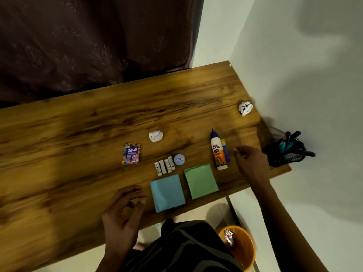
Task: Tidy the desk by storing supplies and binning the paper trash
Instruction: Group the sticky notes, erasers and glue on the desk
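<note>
Head view shows my left hand [125, 207] hovering over the near edge of the wooden desk [78, 134], fingers loosely curled and holding nothing, just left of the blue paper square [168, 193]. My right hand [249, 163] reaches past the green paper square [201, 180] with curled fingers; whether it pinches anything I cannot tell. Just left of it lie the Fevicol glue bottle [218, 152] and the glue stick [225, 151], touching. One crumpled paper ball [156, 136] sits mid-desk, another [245, 108] far right. At the right edge stands the mesh pen holder [286, 154]; the orange bin [240, 246] is on the floor, near right.
</note>
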`<move>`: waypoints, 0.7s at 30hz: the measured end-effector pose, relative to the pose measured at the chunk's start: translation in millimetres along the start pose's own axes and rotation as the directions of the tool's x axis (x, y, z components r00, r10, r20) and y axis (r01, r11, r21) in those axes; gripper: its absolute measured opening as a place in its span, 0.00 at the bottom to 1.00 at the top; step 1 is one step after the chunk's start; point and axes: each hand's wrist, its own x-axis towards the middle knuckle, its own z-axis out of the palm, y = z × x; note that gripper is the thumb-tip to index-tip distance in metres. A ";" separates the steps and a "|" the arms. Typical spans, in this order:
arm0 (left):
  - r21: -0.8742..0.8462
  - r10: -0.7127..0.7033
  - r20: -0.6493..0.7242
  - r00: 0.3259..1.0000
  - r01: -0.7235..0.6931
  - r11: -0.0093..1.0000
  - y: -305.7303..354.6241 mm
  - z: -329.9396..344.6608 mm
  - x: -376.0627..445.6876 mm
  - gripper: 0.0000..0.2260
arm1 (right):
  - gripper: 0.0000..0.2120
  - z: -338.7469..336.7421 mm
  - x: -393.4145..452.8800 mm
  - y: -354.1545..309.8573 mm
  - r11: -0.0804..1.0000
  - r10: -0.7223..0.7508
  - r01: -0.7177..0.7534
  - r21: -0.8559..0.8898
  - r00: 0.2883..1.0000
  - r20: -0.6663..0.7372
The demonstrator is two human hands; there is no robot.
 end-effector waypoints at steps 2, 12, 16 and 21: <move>-0.026 -0.020 -0.026 0.999 0.020 0.999 -2.6 -6.2 -11.9 0.10 | 0.17 -0.1 -25.2 1.0 0.999 0.007 -0.006 0.051 1.000 -0.018; -0.125 -0.145 -0.129 0.981 0.129 0.984 -38.5 -60.0 -104.0 0.07 | 0.14 15.4 -175.4 25.0 0.905 0.147 -0.220 0.365 0.965 0.217; -0.091 -0.242 -0.091 0.966 0.234 0.968 -64.4 -82.6 -153.0 0.07 | 0.12 16.2 -223.9 38.8 0.918 0.141 -0.218 0.332 0.960 0.240; -0.128 -0.398 -0.105 0.911 0.385 0.914 -89.1 -95.1 -205.7 0.11 | 0.12 11.5 -262.6 53.8 0.914 0.158 -0.238 0.329 0.955 0.253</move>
